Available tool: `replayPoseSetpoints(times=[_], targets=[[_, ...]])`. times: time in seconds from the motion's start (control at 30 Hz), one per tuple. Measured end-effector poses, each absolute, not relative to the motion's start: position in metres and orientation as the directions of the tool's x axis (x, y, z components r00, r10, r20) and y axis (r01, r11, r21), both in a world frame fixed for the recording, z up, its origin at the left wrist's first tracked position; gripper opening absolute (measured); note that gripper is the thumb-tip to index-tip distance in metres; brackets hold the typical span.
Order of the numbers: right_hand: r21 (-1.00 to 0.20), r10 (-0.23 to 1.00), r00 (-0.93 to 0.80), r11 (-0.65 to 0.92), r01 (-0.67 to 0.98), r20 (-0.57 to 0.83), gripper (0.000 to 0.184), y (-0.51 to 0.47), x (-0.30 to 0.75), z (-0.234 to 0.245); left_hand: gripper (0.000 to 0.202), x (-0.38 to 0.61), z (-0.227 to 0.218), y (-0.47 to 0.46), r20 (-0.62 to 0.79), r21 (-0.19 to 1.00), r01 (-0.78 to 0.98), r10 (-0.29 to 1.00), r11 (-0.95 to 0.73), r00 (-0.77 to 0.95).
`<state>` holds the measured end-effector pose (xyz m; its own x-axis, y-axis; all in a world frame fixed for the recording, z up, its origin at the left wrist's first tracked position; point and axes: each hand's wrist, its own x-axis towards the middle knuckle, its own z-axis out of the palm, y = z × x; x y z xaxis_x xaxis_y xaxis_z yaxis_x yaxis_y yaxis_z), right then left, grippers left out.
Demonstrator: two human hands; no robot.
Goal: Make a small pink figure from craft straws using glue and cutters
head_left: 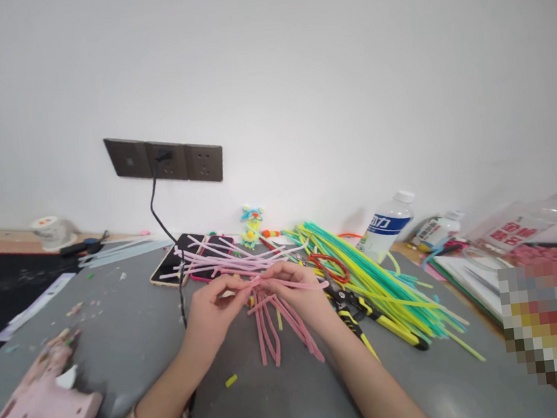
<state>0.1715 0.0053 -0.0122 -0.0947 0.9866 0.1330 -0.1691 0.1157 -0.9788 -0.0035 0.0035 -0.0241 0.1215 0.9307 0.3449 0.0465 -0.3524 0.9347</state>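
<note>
My left hand pinches the end of a pink pipe cleaner between thumb and forefinger. Facing it, my right hand grips the same stem close by, and its free end sticks out to the right past my fingers. The short stretch between my fingertips is small and partly hidden. Darker pink pipe cleaners lie fanned out on the grey table under my hands. Just behind my fingers is a loose bundle of pale pink pipe cleaners, lying partly across two phones.
Yellow and teal pipe cleaners lie to the right, beside yellow-black pliers and a red-handled tool. A pink glue gun rests front left. A black cable crosses the table. Bottles stand by the wall.
</note>
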Motion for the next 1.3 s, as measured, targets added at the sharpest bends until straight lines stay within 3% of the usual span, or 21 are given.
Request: replayPoseSetpoints(times=[0.2,0.4,0.77,1.07,1.17,1.3], targets=[[-0.98,0.974,-0.11,0.199,-0.021,0.2,0.013,0.002,0.173,-0.007,0.01,-0.003,-0.023,0.003,0.356,0.928,0.077,0.928,-0.365,0.107],[-0.942,0.946,-0.092,0.319,0.102,0.31,0.007,-0.001,0.17,-0.005,0.009,-0.004,-0.019,0.001,0.47,0.857,0.166,0.872,-0.488,0.134],[-0.918,0.94,-0.072,0.34,0.202,0.333,0.008,-0.003,0.17,-0.006,0.01,-0.006,-0.02,0.0,0.612,0.728,0.235,0.765,-0.644,0.2],[-0.701,0.864,-0.072,0.451,0.553,0.499,0.009,-0.013,0.163,-0.009,0.014,-0.006,-0.022,0.003,0.814,0.42,0.373,0.525,-0.827,0.25],[-0.663,0.847,-0.068,0.459,0.591,0.527,0.01,-0.015,0.162,-0.011,0.013,-0.004,-0.022,0.002,0.784,0.47,0.37,0.572,-0.801,0.242],[-0.712,0.858,-0.077,0.468,0.524,0.508,0.009,-0.008,0.172,-0.01,0.01,-0.004,-0.024,0.003,0.56,0.73,0.335,0.802,-0.596,0.208]])
